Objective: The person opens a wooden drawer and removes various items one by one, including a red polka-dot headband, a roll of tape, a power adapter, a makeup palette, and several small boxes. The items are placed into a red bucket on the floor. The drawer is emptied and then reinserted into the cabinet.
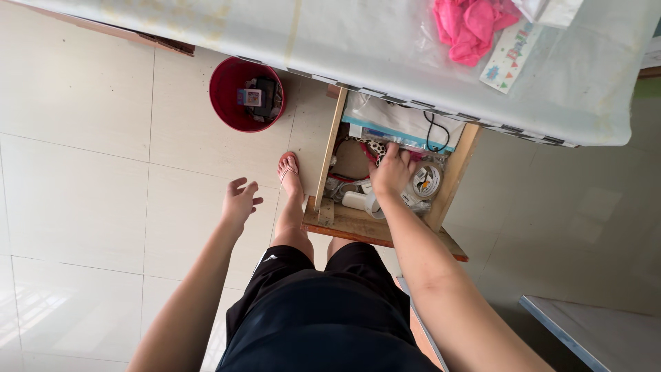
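The right hand (392, 172) is down in the open wooden drawer (358, 224), fingers curled on a red-handled item (365, 150) at its 12 o'clock, apparently a searching step, while the left hand (239, 203) hangs open and empty over the floor tiles (82, 193), at 9 o'clock from the drawer.

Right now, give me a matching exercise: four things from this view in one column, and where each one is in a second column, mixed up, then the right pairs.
Things:
1. Red bucket
2. Pink cloth
3. Right hand
4. Left hand

Places:
A. In the open wooden drawer, among its clutter
B. On the tiled floor, by the table's edge
C. Open in the air above the floor, holding nothing
D. On top of the covered table

Pairs: 1-B, 2-D, 3-A, 4-C
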